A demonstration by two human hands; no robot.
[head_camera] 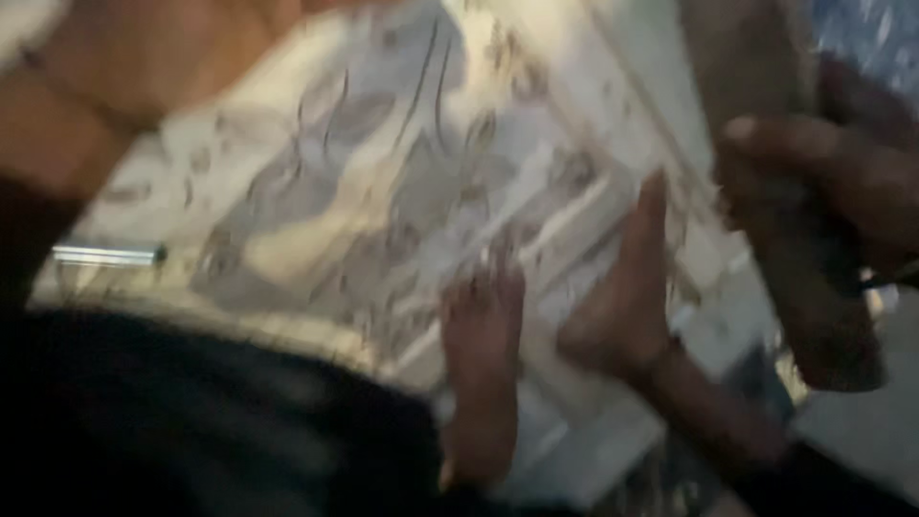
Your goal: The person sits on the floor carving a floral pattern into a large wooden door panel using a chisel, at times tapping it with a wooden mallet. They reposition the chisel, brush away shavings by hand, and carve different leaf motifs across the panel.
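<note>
Blurred view: right hand (842, 182) raised with fingers curled, two bare feet below; left hand not visible

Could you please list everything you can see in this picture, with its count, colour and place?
Patterned sheet: one, cream with grey-brown leafy outlines, spread flat across the middle; blurred.
Metal rod: one, silvery, lying at the sheet's left edge; too blurred to tell its kind.
Dark cloth: one, black, across the lower left, covering the sheet's near edge.
Orange-brown surface: one, upper left, beyond the sheet.
Bare feet: two, resting on the sheet at lower middle, a second one to its right; whose they are cannot be told.
Hand: one, at the right edge over the sheet's far side; left or right, open or closed, cannot be told.
</note>
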